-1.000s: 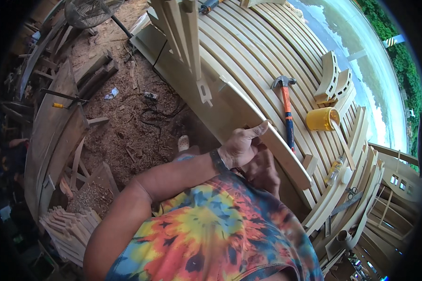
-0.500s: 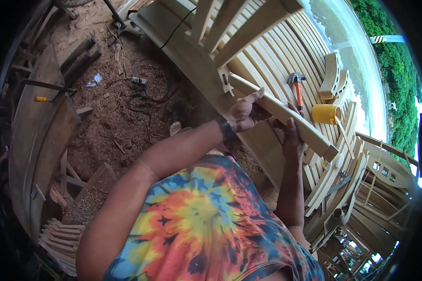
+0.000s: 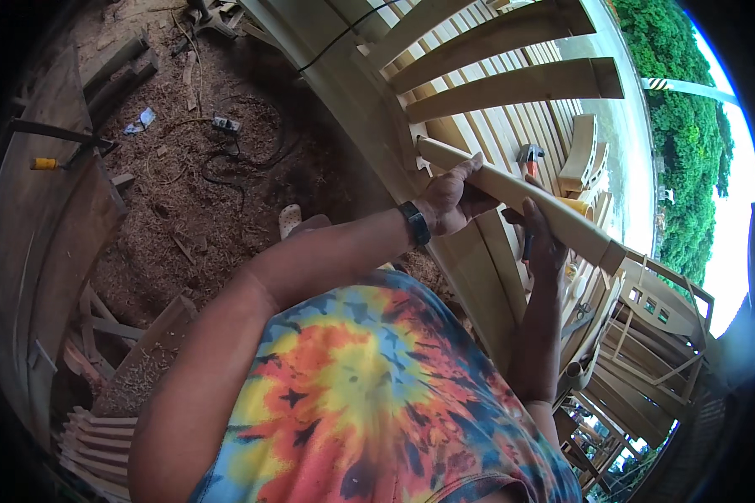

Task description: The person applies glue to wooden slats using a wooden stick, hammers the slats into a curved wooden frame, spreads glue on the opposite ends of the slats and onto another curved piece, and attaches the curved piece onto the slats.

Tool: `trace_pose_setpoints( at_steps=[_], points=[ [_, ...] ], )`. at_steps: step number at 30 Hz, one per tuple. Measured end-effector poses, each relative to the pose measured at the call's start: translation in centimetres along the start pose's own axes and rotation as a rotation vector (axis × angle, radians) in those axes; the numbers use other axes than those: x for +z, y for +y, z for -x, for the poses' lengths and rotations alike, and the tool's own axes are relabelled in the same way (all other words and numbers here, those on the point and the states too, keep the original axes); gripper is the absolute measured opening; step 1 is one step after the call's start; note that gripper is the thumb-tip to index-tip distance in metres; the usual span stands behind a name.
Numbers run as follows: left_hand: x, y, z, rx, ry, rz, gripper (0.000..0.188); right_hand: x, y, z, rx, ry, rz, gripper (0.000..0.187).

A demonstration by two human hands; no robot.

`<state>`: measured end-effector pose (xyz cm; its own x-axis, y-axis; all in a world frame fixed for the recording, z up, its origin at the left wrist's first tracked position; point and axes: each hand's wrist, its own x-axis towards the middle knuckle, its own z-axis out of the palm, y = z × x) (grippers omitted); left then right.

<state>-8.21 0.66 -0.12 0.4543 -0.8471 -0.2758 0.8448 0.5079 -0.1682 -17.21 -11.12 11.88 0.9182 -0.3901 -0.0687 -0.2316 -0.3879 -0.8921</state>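
Note:
A long pale wooden slat (image 3: 516, 191) runs slantwise in front of me, held in both hands. My left hand (image 3: 455, 201) is closed round its near edge, toward the left end, thumb on top. Farther right, my right hand (image 3: 544, 239) grips the slat from below, fingers on its near side. The slat's left end meets a long wooden board (image 3: 352, 92); whether it is seated there I cannot tell. Several similar slats (image 3: 512, 90) stick out from that board. Beyond the held slat lies a hammer (image 3: 530, 154), its handle partly hidden, and a yellow container (image 3: 580, 206), mostly covered.
Curved wooden pieces (image 3: 579, 155) rest on the slatted surface at the far right. Wood shavings (image 3: 176, 184) cover the ground at left, with a cable and a socket box (image 3: 226, 124). A large plank (image 3: 33, 235) with a yellow-handled clamp (image 3: 46, 163) stands far left.
The view has shifted, so the standing slats show more fully. Both hands still hold the slat, which now covers more of the hammer and yellow container.

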Motion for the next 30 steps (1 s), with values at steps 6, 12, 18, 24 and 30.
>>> trace_pose_setpoints(
  at_steps=[6, 12, 18, 24, 30],
  points=[
    [1.5, 2.0, -0.8, 0.039, 0.018, 0.037, 0.046, 1.2, -3.6, -5.0, 0.042, -0.047, 0.134, 0.039],
    [1.4, 3.7, -1.7, 0.059, 0.021, 0.045, 0.052, 2.0, -3.7, -8.6, -0.058, -0.154, 0.147, 0.033],
    [-3.8, 6.1, 0.9, -0.049, 0.189, -0.139, 0.040, 4.8, -5.4, -10.8, -0.017, -0.091, 0.210, 0.026],
    [2.6, 12.7, 4.3, 0.712, 0.267, -0.690, 0.015, 4.9, -4.3, -10.8, -0.027, -0.052, 0.308, 0.027],
    [12.7, 16.1, 7.2, 1.341, -0.165, -1.189, 0.026, 3.4, -5.1, -9.4, 0.054, -0.281, 0.435, 0.055]
  ],
)
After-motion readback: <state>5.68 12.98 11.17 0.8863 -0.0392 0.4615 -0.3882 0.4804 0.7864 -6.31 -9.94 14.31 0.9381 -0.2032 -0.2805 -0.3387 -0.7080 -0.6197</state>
